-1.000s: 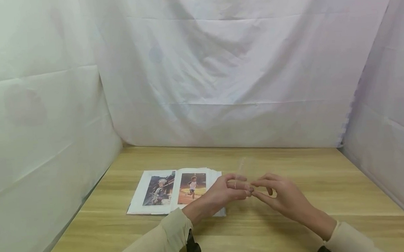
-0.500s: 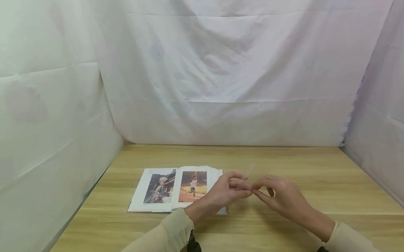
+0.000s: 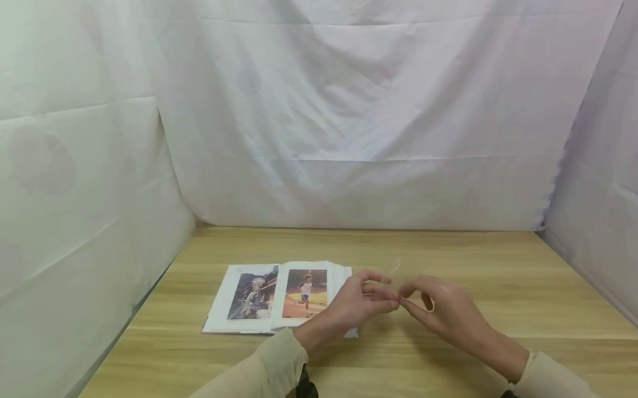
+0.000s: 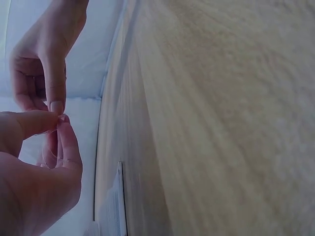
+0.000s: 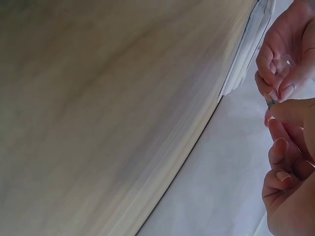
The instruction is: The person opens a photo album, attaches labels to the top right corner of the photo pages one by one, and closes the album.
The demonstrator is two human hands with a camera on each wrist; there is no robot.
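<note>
My left hand (image 3: 357, 299) and right hand (image 3: 449, 312) meet fingertip to fingertip above the table, right of the photo album. Between thumb and fingers the left hand pinches a thin clear plastic film (image 3: 395, 266), part of which sticks up behind its fingers. In the left wrist view, a curved edge of the film (image 4: 47, 156) shows below the thumb. The right thumb and index finger pinch at the same spot, where a tiny greenish bit (image 5: 271, 104) shows in the right wrist view. Fingers hide most of what is held; I cannot tell its full shape.
An open photo album (image 3: 222, 315) lies on the wooden table (image 3: 209, 379), partly behind the left hand. Its two showing pages carry a picture each. White cloth (image 3: 346, 101) hangs at the back and both sides.
The clear film behind the left fingers has shifted and now shows smaller. Both hands stay almost in place, with their fingertips still meeting. The album has not visibly moved.
</note>
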